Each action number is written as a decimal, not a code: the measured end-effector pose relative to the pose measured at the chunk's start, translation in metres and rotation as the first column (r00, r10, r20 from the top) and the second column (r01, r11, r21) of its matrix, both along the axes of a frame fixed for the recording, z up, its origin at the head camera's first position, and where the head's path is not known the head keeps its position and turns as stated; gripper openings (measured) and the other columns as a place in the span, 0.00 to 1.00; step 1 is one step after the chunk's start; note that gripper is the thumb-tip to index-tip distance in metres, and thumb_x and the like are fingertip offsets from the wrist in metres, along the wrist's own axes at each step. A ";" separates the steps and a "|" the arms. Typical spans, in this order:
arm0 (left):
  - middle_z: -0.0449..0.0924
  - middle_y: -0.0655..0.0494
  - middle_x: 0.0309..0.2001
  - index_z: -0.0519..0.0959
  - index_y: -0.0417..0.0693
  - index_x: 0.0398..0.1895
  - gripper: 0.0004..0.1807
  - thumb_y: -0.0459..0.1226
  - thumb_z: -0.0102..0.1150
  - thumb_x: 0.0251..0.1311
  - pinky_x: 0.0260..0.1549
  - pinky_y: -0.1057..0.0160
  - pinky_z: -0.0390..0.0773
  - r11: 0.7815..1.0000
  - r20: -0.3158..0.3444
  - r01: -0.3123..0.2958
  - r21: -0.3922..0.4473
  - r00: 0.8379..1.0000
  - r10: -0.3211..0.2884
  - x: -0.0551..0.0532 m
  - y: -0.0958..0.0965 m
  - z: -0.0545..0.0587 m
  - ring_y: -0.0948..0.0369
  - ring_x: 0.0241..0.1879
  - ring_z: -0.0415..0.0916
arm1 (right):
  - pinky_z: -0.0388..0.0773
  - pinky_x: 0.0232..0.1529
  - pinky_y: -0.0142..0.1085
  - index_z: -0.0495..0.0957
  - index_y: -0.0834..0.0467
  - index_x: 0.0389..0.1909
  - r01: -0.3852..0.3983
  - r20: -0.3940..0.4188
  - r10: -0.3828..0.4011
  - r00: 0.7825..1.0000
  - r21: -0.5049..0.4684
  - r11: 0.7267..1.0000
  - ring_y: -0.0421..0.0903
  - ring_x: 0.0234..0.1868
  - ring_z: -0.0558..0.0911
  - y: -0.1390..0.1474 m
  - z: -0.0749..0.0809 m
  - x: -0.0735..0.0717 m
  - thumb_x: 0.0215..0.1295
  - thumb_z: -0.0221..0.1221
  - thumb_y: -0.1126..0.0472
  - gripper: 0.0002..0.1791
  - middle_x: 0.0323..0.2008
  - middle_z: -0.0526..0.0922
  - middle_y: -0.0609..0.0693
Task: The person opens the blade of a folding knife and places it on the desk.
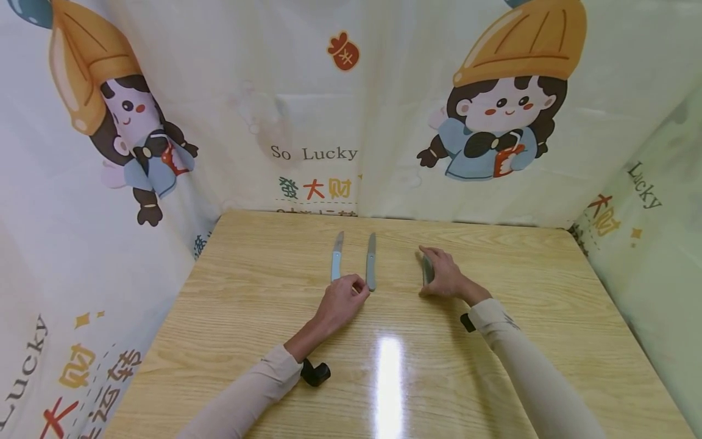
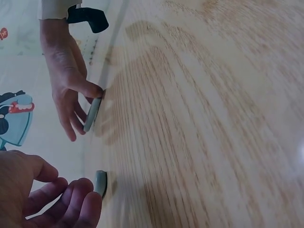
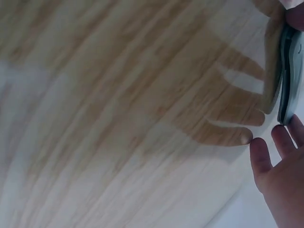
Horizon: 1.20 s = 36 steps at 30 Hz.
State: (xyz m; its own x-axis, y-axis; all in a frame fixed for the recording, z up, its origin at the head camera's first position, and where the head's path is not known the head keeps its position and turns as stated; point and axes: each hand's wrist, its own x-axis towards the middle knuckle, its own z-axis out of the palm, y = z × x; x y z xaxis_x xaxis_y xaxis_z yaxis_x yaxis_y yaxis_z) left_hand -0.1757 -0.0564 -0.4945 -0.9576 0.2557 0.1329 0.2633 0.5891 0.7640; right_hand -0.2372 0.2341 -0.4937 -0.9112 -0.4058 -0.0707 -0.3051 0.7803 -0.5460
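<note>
Two small knives with their blades out lie side by side on the table: one has a light blue handle [image 1: 336, 266], the other a grey-green handle [image 1: 371, 272]. My left hand [image 1: 344, 300] is just in front of them, its fingers loosely curled and nothing visible in them. To the right, my right hand [image 1: 445, 275] pinches a grey-green folding knife [image 1: 428, 269] by its two ends, between thumb and fingertips. The right wrist view shows this knife's handle [image 3: 290, 71] on edge at the tabletop; no blade is visible.
The wood-grain table [image 1: 247, 317] ends at a printed curtain [image 1: 395, 122] behind and on both sides. A black band with a camera [image 1: 316, 373] is on the left wrist, another black piece [image 1: 467, 322] on the right. Light glares off the table's front middle.
</note>
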 end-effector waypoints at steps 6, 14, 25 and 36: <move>0.80 0.63 0.31 0.84 0.49 0.36 0.07 0.36 0.57 0.70 0.32 0.64 0.79 1.000 -0.015 0.003 -0.001 1.000 -0.003 0.004 0.002 0.000 0.67 0.31 0.79 | 0.56 0.58 0.73 0.49 0.64 0.79 0.027 -0.018 -0.027 0.999 -0.013 1.000 0.71 0.69 0.54 0.003 0.000 0.005 0.49 0.77 0.58 0.61 0.72 0.52 0.70; 0.80 0.60 0.35 0.83 0.46 0.40 0.06 0.36 0.58 0.70 0.33 0.63 0.80 1.000 -0.031 -0.002 0.023 1.000 0.003 0.007 0.007 0.001 0.66 0.32 0.80 | 0.57 0.60 0.70 0.48 0.64 0.80 -0.018 -0.046 0.015 0.999 -0.058 0.998 0.70 0.69 0.55 0.004 0.007 0.014 0.48 0.77 0.61 0.62 0.71 0.54 0.70; 0.80 0.55 0.40 0.82 0.38 0.49 0.11 0.35 0.56 0.71 0.33 0.63 0.81 0.996 -0.043 -0.015 0.088 0.999 0.019 0.008 0.014 0.004 0.64 0.34 0.82 | 0.59 0.62 0.68 0.46 0.61 0.81 -0.092 -0.027 0.089 0.996 -0.144 0.985 0.68 0.71 0.52 -0.015 0.028 0.031 0.49 0.76 0.70 0.63 0.73 0.51 0.68; 0.83 0.53 0.44 0.78 0.33 0.61 0.29 0.50 0.58 0.72 0.43 0.56 0.81 0.957 0.183 0.068 0.282 0.975 -0.123 0.011 0.025 0.010 0.59 0.43 0.81 | 0.62 0.61 0.67 0.40 0.50 0.83 -0.152 0.033 0.165 0.986 -0.244 0.958 0.62 0.72 0.51 -0.044 0.039 0.059 0.47 0.75 0.74 0.68 0.74 0.50 0.64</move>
